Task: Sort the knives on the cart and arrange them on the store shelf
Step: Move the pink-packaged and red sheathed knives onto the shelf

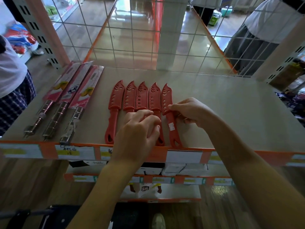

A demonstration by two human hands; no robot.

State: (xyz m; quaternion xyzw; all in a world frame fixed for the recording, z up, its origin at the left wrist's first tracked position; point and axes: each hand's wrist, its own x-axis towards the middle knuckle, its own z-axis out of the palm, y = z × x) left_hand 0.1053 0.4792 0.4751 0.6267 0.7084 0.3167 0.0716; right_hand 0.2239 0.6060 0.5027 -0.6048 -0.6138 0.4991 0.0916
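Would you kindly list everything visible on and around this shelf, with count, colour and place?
red knives: five, red sheaths and handles, side by side mid-shelf, tips toward the back.
packaged knives: three, steel handles, pink card sleeves, shelf's left part.
shelf: one, beige top, orange front edge.
price labels: several, white and yellow, along the front edge.
wire grid: one, white, behind the shelf.
boxed goods: count unclear, mostly white, on lower shelves.
left hand: one, fingers curled over the middle knives' handles; grip hidden.
right hand: one, pinches the rightmost knife at its sheath base.
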